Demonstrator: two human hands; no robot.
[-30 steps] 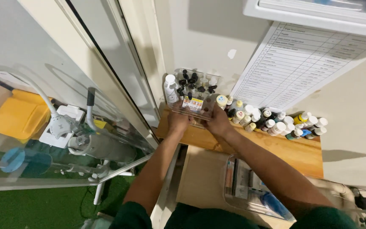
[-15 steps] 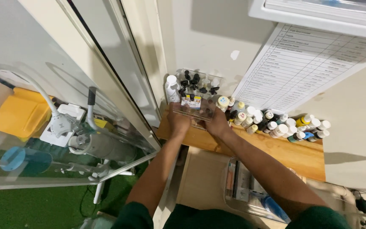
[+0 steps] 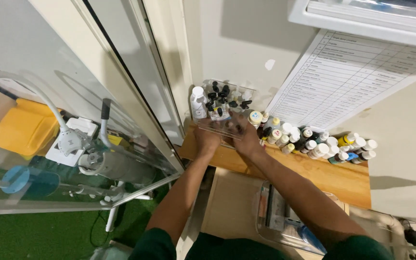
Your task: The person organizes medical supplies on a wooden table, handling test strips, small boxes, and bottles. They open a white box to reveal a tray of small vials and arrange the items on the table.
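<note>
Both hands reach forward to the back of a wooden bench [image 3: 314, 168], where a clear plastic rack [image 3: 222, 126] of small dropper bottles [image 3: 220, 94] stands against the wall. The left hand [image 3: 207, 139] is at the rack's near-left corner, fingers curled against its front edge; the right hand [image 3: 245, 137] is at the near-right corner, fingers bent onto the clear plastic. Each hand appears closed on its end of the rack, though the clear plastic and the angle make the exact grip hard to read.

The rack lies directly ahead of both hands, between them and the wall, with its long axis running left to right across the line of the forearms. Neither hand is clearly nearer; each takes one end.

Just beyond the left hand, beside the rack, stands a white bottle [image 3: 198, 102]. To the right of the right hand, a crowd of small bottles with white and yellow caps [image 3: 314, 142] runs along the bench, the nearest of them just beside the rack's right end. Above that row a printed sheet [image 3: 352, 77] hangs on the wall. Nearer the person than the hands, below the bench edge, sits a clear container [image 3: 285, 216] with items inside. Well to the left of the left hand a glass panel [image 3: 73, 144] leans, with a yellow bin [image 3: 22, 127] behind it.
</note>
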